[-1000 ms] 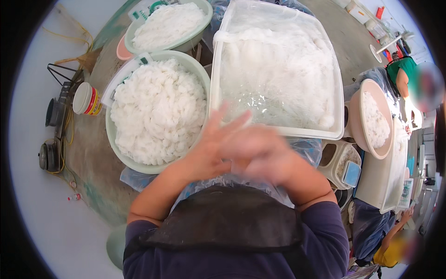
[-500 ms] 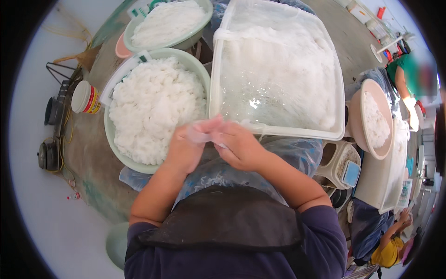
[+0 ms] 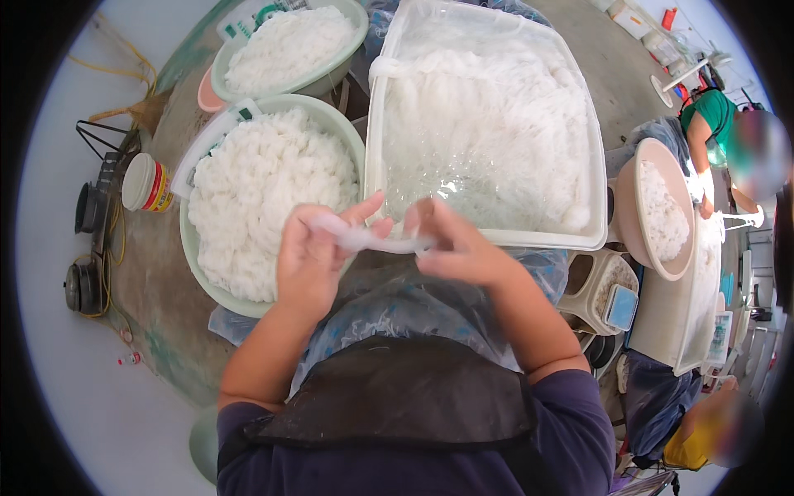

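Note:
A wet-looking white fibrous strand [image 3: 368, 239] stretches between my two hands, slightly blurred by motion. My left hand [image 3: 308, 269] holds one end across its curled fingers, with the palm turned up. Thumb and fingers of my right hand [image 3: 463, 255] pinch the other end. Both hands are above the near edge of a white rectangular tub [image 3: 521, 237], which holds water and a spread of white fibre [image 3: 504, 124]. To the left, close to my left hand, stands a pale green basin [image 3: 188, 248] heaped with white fibre clumps [image 3: 265, 198].
Behind it is a second green basin [image 3: 343, 62] of white fibre. A pinkish basin [image 3: 633, 223] sits right of the tub, near a stool with a small blue-topped device [image 3: 622, 307]. Co-workers in green [image 3: 715, 116] and yellow [image 3: 686, 442] are at the right. A lidded bucket [image 3: 142, 182] stands left.
My hands were close together at the tub's near corner; now they have moved apart, drawing the white strand out between them. The co-worker in green has shifted posture.

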The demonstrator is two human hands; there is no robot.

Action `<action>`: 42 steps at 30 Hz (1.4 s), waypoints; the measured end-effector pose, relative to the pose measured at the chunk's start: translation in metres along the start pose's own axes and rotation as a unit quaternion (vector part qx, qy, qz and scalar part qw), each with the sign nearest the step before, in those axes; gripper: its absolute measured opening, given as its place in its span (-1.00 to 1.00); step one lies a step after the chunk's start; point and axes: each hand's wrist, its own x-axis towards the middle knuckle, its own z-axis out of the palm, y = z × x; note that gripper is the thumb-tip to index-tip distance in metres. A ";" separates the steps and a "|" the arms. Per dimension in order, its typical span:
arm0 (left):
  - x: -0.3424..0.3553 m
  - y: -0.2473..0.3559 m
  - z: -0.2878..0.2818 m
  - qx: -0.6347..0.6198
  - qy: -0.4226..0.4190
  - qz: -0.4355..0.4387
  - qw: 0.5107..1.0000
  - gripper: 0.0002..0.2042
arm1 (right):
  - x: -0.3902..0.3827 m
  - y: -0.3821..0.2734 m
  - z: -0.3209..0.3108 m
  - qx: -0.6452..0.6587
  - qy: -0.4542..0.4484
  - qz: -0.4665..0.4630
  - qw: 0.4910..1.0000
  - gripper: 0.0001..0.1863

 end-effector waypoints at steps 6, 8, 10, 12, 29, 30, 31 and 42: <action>0.007 -0.021 0.017 0.078 0.062 0.036 0.994 -0.80 | 0.005 -0.014 0.020 0.092 -0.183 -0.103 0.973 -0.77; 0.017 -0.020 0.010 0.018 0.040 0.008 0.999 -0.82 | -0.002 -0.022 0.043 0.034 -0.151 -0.105 0.982 -0.80; 0.022 -0.003 -0.011 -0.171 -0.054 -0.117 0.977 -0.84 | 0.003 0.004 0.044 -0.107 -0.019 -0.121 0.987 -0.80; 0.018 0.000 -0.007 -0.032 0.002 -0.153 0.988 -0.83 | -0.001 0.008 0.026 -0.145 0.085 -0.194 0.967 -0.78; 0.011 -0.019 -0.019 0.555 -0.114 0.158 0.809 -0.65 | 0.004 0.033 0.027 -0.099 -0.057 -0.311 0.943 -0.78; 0.007 -0.023 -0.021 0.551 -0.126 0.142 0.813 -0.66 | -0.001 0.035 0.031 -0.088 -0.046 -0.242 0.965 -0.79; 0.003 -0.025 -0.022 0.546 -0.138 0.126 0.817 -0.66 | -0.004 0.036 0.033 -0.076 -0.035 -0.171 0.982 -0.79; 0.009 -0.014 -0.025 0.386 -0.116 0.059 0.913 -0.71 | 0.007 -0.006 0.015 -0.247 -0.022 -0.182 0.952 -0.79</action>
